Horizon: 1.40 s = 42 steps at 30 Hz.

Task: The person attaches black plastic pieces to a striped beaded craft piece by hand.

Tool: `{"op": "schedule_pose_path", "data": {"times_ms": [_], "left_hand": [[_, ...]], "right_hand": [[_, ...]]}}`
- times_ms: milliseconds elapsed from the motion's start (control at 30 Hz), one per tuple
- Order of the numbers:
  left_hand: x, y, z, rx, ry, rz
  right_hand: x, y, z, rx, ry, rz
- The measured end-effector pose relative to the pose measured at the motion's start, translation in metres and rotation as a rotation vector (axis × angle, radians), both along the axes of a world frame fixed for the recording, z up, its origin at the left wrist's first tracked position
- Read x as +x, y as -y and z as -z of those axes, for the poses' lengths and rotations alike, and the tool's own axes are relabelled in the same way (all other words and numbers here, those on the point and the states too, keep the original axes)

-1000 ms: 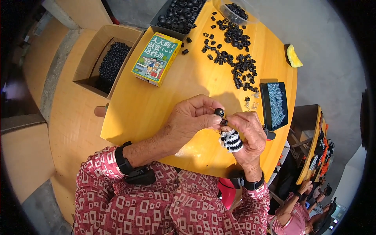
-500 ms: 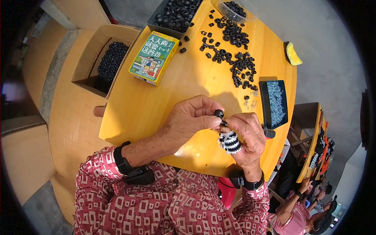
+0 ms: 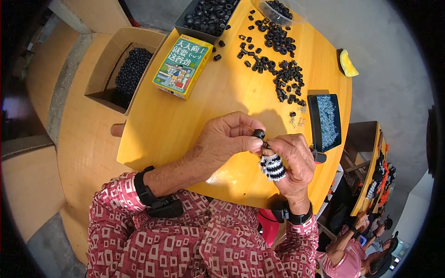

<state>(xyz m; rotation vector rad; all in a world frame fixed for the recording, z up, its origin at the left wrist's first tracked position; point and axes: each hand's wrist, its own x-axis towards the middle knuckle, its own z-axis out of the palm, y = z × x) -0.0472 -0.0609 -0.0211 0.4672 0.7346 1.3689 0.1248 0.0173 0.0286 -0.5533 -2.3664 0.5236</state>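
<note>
Over the near part of the yellow table my two hands meet, fingertips almost touching. My left hand is closed in a pinch on a small round black part with a hollow in its end. Just below it, my right hand pinches a second small dark piece, partly hidden by the fingertips. A black-and-white knitted sleeve covers a finger of my right hand. Beyond my hands, loose black parts of the same sort lie scattered, with small clear pieces near them.
A black tray of small bluish pieces stands right. Far back are a dark bin of round black parts and a clear bowl. A green-yellow box, a carton and a yellow wedge lie around. Another person sits lower right.
Both hands stay almost in place. The small dark piece between the right fingertips has turned slightly against the round black part.
</note>
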Motion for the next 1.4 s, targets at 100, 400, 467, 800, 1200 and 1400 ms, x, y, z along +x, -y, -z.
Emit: {"op": "schedule_pose_path", "data": {"times_ms": [100,400,467,800,1200,1400], "left_hand": [[-0.001,0.001,0.001,0.014,-0.030,0.006],[-0.002,0.000,-0.001,-0.008,0.048,0.015],[-0.002,0.001,0.000,-0.001,0.041,0.020],[-0.001,0.001,-0.002,-0.005,0.097,0.042],[0.001,0.001,-0.003,-0.053,0.211,0.052],[0.003,0.003,-0.002,-0.014,0.139,0.081]], "right_hand": [[0.000,0.001,-0.001,0.007,0.004,-0.009],[-0.001,-0.001,0.002,0.004,-0.007,-0.024],[0.000,0.000,0.003,-0.134,-0.048,0.017],[0.006,0.001,0.002,-0.590,-0.082,0.038],[0.009,-0.006,-0.008,-0.384,-0.068,0.018],[0.004,-0.014,-0.015,-0.258,-0.033,-0.025]]}}
